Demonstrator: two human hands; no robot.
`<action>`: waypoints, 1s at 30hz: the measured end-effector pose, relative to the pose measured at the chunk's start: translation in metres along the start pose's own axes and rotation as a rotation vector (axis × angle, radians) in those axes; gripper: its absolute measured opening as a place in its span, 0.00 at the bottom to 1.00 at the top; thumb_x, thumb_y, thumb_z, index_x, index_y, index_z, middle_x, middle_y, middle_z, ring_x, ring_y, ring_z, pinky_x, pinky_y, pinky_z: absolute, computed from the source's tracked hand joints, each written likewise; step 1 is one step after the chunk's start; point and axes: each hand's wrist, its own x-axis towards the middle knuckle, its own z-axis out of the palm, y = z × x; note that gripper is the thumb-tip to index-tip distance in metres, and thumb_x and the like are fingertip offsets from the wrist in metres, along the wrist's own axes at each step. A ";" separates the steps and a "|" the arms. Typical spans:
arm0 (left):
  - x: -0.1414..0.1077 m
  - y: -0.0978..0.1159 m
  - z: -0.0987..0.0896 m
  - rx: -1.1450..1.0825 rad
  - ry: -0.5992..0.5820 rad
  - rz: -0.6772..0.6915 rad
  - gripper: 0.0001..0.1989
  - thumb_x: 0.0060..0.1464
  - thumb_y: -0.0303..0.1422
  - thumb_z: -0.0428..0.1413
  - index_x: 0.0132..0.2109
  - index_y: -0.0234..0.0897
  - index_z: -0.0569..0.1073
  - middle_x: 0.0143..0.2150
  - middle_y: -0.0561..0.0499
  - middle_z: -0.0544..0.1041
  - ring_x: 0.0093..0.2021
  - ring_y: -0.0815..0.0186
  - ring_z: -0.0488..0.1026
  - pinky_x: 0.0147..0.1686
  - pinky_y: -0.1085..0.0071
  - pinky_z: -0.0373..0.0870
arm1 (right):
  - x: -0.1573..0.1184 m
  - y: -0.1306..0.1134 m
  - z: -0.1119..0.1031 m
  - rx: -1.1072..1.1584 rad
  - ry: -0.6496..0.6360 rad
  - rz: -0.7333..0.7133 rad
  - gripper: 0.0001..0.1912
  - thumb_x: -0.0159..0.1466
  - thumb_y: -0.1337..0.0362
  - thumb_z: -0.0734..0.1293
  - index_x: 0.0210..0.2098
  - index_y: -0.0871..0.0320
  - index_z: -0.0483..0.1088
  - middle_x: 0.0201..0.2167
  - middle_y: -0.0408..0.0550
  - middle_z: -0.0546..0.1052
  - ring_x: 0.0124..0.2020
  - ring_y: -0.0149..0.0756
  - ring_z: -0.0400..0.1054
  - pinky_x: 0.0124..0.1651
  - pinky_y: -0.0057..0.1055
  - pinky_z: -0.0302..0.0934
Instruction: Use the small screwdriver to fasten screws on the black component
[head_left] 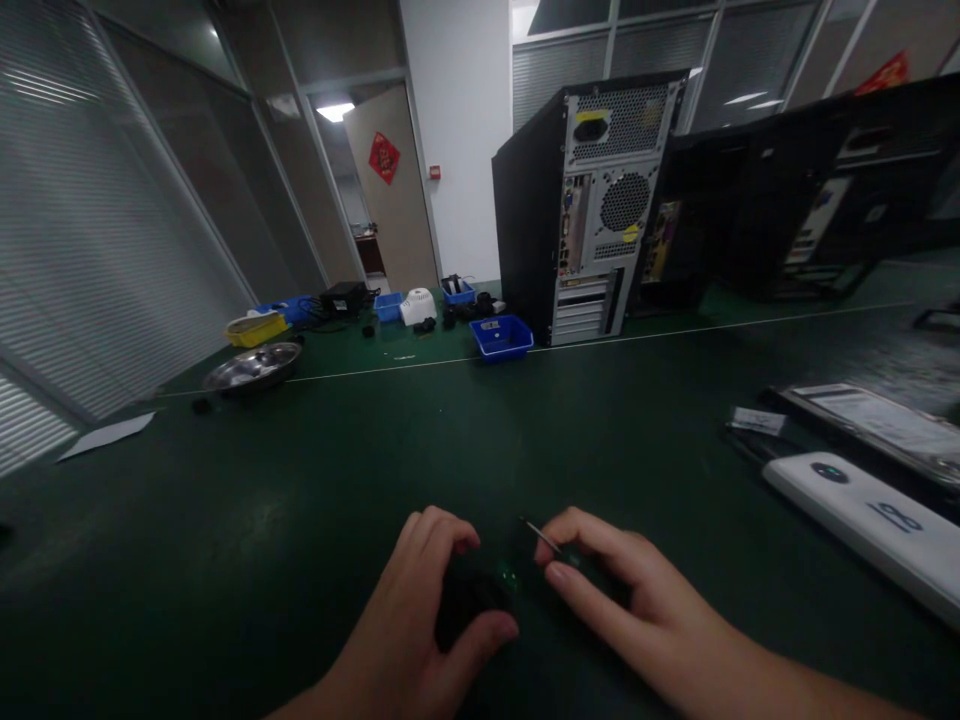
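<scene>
My left hand [416, 610] is curled around a black object [474, 598] at the lower middle, its thumb in front and fingers behind. The object's shape is hard to make out against the dark green table; small green glints show at its right end. Just to the right, my right hand [637, 590] pinches a thin screwdriver-like tool between thumb and fingers. The tool's metal shaft [541, 536] points up and left, its tip apart from the black object. Its handle is mostly hidden in my palm.
On the green table [360, 450], a blue tray [502, 338] stands before a computer tower [529, 220]. A metal bowl [253, 369] and yellow tray [256, 330] lie back left. At right are a white device [862, 515] and a hard drive [874, 415].
</scene>
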 end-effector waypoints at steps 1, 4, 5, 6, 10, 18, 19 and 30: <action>-0.001 0.000 0.000 0.026 -0.016 -0.005 0.19 0.50 0.43 0.62 0.45 0.39 0.69 0.41 0.45 0.71 0.39 0.54 0.67 0.38 0.61 0.66 | 0.000 0.001 0.001 -0.027 0.010 -0.012 0.05 0.66 0.61 0.63 0.38 0.52 0.71 0.33 0.45 0.77 0.36 0.41 0.71 0.35 0.32 0.63; -0.001 0.006 0.000 0.107 -0.085 -0.040 0.22 0.43 0.44 0.66 0.40 0.37 0.70 0.39 0.45 0.71 0.38 0.53 0.66 0.37 0.60 0.64 | 0.004 0.000 0.002 -0.120 0.011 -0.038 0.06 0.62 0.70 0.66 0.38 0.54 0.71 0.34 0.45 0.77 0.36 0.40 0.71 0.39 0.33 0.63; -0.001 0.008 0.000 0.124 -0.102 -0.054 0.20 0.43 0.42 0.67 0.39 0.36 0.70 0.39 0.45 0.71 0.39 0.53 0.66 0.37 0.60 0.63 | 0.005 -0.001 0.001 -0.150 0.003 -0.037 0.08 0.61 0.73 0.66 0.38 0.54 0.72 0.35 0.45 0.76 0.37 0.40 0.71 0.40 0.33 0.63; -0.001 0.011 -0.001 0.131 -0.114 -0.064 0.18 0.44 0.39 0.66 0.39 0.36 0.71 0.39 0.45 0.71 0.39 0.53 0.66 0.37 0.60 0.63 | 0.007 -0.003 0.000 -0.178 -0.011 -0.034 0.10 0.59 0.75 0.66 0.37 0.54 0.72 0.36 0.45 0.76 0.38 0.40 0.71 0.40 0.32 0.63; -0.001 0.015 -0.006 0.032 -0.089 -0.045 0.11 0.49 0.28 0.60 0.42 0.37 0.71 0.41 0.46 0.71 0.40 0.56 0.67 0.39 0.61 0.66 | 0.016 -0.009 -0.003 -0.281 -0.129 -0.037 0.16 0.56 0.77 0.69 0.40 0.52 0.75 0.39 0.45 0.75 0.39 0.40 0.71 0.42 0.32 0.63; -0.004 0.005 -0.005 -0.530 -0.103 -0.100 0.19 0.54 0.25 0.57 0.53 0.39 0.66 0.48 0.44 0.75 0.49 0.56 0.74 0.50 0.60 0.69 | 0.027 -0.005 0.000 -0.324 -0.173 -0.132 0.11 0.56 0.74 0.72 0.37 0.54 0.76 0.38 0.44 0.76 0.38 0.39 0.72 0.42 0.30 0.63; -0.004 0.005 -0.004 -0.610 -0.119 -0.124 0.19 0.55 0.26 0.58 0.53 0.39 0.66 0.47 0.44 0.76 0.49 0.56 0.74 0.50 0.59 0.69 | 0.027 -0.004 0.000 -0.313 -0.164 -0.133 0.11 0.55 0.74 0.72 0.37 0.55 0.76 0.37 0.44 0.76 0.38 0.39 0.71 0.41 0.30 0.63; 0.002 0.000 0.004 -0.960 -0.065 -0.226 0.22 0.46 0.25 0.66 0.48 0.38 0.70 0.42 0.46 0.79 0.44 0.59 0.75 0.44 0.63 0.69 | 0.021 -0.011 0.006 -0.013 -0.017 -0.110 0.10 0.60 0.75 0.66 0.40 0.57 0.70 0.35 0.44 0.77 0.38 0.36 0.72 0.41 0.29 0.64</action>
